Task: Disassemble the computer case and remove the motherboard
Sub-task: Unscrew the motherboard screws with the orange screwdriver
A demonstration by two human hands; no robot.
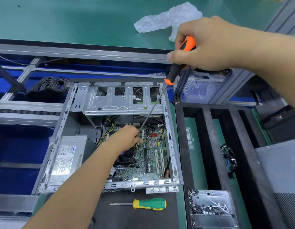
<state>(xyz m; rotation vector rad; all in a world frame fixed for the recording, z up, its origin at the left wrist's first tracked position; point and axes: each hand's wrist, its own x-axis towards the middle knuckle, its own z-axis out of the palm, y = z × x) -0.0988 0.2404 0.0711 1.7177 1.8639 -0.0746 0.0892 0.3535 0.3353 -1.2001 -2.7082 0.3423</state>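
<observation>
- Right hand (208, 45) wrapped tight round the orange handle of the long screwdriver (153, 108), held high above the far right of the case (60, 123).
- Left hand (129, 138) down inside, fingers curled and pinching the shaft near its tip, steadying it.
- Motherboard (153, 156) flat in the right half of the open case, apparently not yet freed.
- Risk: slanted shaft slipping off a screw, tip gouging the board or chewing the head.
- Spare green screwdriver (148, 204) lying near, in front of the case.
</observation>
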